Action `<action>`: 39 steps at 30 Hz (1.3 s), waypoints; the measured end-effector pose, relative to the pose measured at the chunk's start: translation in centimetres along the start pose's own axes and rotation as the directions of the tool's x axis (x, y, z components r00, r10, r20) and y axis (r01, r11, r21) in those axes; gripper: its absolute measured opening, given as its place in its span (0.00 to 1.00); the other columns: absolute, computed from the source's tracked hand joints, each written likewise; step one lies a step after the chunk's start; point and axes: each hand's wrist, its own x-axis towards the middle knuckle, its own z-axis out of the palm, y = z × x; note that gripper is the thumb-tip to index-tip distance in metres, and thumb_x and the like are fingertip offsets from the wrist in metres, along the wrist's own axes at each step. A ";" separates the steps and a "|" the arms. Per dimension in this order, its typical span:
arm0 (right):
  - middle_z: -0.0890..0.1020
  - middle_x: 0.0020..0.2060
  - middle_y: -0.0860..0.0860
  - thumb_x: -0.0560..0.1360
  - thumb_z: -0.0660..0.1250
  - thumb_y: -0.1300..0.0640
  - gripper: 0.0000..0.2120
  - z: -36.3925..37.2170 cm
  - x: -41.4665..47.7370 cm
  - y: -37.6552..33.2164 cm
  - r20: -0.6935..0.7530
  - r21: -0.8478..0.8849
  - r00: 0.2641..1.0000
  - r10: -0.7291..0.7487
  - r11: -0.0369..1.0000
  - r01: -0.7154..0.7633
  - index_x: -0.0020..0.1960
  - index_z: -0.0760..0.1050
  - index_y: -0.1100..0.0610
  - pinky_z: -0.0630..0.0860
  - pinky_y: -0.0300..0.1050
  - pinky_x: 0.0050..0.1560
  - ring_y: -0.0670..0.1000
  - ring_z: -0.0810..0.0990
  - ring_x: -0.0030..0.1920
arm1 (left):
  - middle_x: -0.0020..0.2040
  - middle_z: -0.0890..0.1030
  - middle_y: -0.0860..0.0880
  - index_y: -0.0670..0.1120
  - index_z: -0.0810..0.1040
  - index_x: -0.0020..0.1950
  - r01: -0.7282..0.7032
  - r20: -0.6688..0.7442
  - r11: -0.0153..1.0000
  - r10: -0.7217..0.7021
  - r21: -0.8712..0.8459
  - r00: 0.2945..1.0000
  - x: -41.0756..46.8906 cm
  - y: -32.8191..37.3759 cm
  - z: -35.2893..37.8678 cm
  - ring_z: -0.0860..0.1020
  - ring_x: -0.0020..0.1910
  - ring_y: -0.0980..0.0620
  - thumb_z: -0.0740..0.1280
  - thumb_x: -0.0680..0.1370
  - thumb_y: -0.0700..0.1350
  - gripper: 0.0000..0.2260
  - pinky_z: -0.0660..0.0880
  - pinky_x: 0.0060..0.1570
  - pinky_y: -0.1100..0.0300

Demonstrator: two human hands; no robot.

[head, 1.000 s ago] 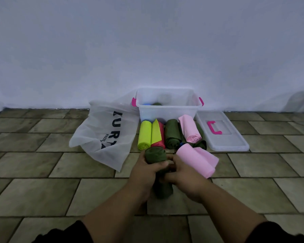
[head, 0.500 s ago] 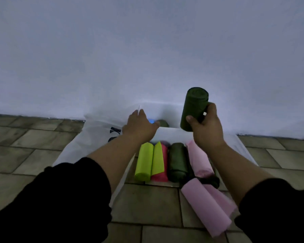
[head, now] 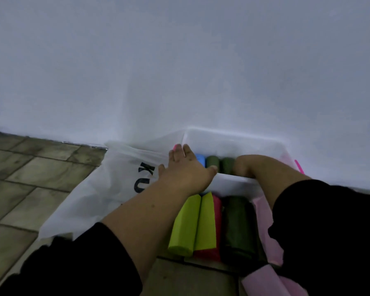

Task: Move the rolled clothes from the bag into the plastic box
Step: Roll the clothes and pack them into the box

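Reaching into the plastic box (head: pixel 233 185), right hand (head: pixel 242 166), grip hidden, cannot tell, left hand (head: pixel 186 169) on its corner, grip open

The picture is dim, with a gray-blue look. The light is soft and even; I cannot tell where it comes from. The white wall (head: pixel 179 71) looks foggy, with faint darker patches. The left hand (head: pixel 186 169) and the right hand (head: pixel 244 167) are a little blurry. The black sleeves (head: pixel 83 263) and the dark green roll (head: pixel 237 227) are so dark that hardly any folds show. The lines of the floor (head: pixel 30 178) slant and bend near the left edge.
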 end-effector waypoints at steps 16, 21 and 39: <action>0.80 0.56 0.56 0.76 0.63 0.59 0.11 -1.0 -6.3 0.9 -0.463 0.304 0.884 -0.062 0.926 0.225 0.56 0.78 0.58 0.73 0.46 0.52 0.56 0.78 0.57 | 0.78 0.41 0.46 0.45 0.39 0.77 0.032 0.006 0.998 -0.032 -0.049 0.999 -0.1 0.3 -0.2 0.43 0.77 0.47 0.54 0.74 0.68 0.43 0.49 0.71 0.38; 0.84 0.39 0.53 0.70 0.66 0.58 0.04 3.7 -16.9 3.5 -0.247 0.198 0.963 -0.111 0.967 0.162 0.42 0.79 0.58 0.80 0.48 0.42 0.53 0.82 0.39 | 0.77 0.54 0.46 0.48 0.57 0.76 -0.190 -0.307 0.973 0.143 -0.128 0.941 -5.1 0.3 0.3 0.53 0.76 0.48 0.59 0.77 0.60 0.31 0.57 0.71 0.45; 0.77 0.54 0.49 0.68 0.67 0.48 0.22 19.7 -21.6 0.8 -0.352 0.100 0.904 -0.243 0.951 0.294 0.60 0.67 0.49 0.72 0.46 0.50 0.54 0.77 0.53 | 0.55 0.79 0.42 0.41 0.73 0.64 0.304 0.254 0.317 -0.190 -0.898 0.948 -21.8 -1.8 6.0 0.77 0.48 0.45 0.64 0.78 0.45 0.16 0.73 0.52 0.53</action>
